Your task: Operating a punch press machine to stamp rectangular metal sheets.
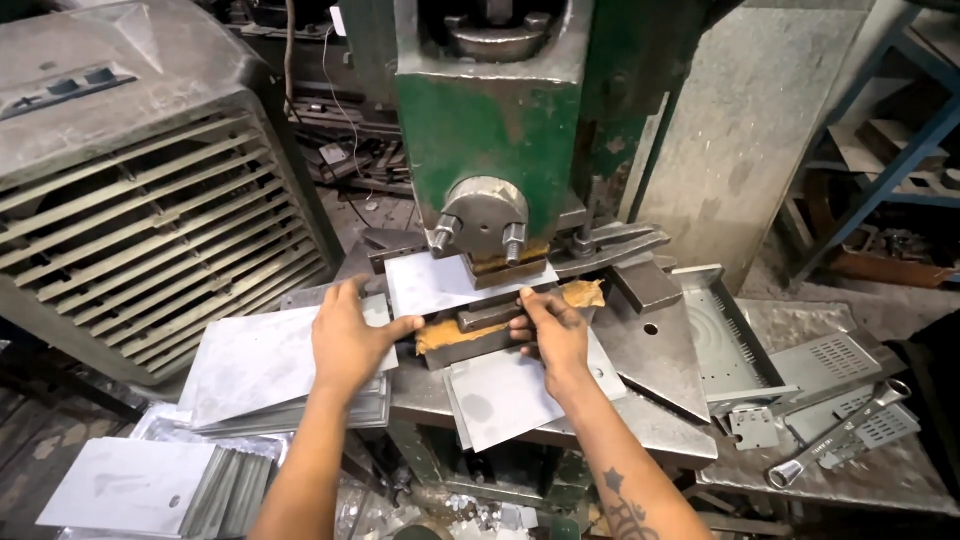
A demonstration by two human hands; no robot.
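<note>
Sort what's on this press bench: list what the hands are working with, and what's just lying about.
In hand:
left hand
right hand
metal sheet under the green press
die block
stack of blanks

Lying about:
spanner
perforated panels
louvred fan housing
blue shelf frame
</note>
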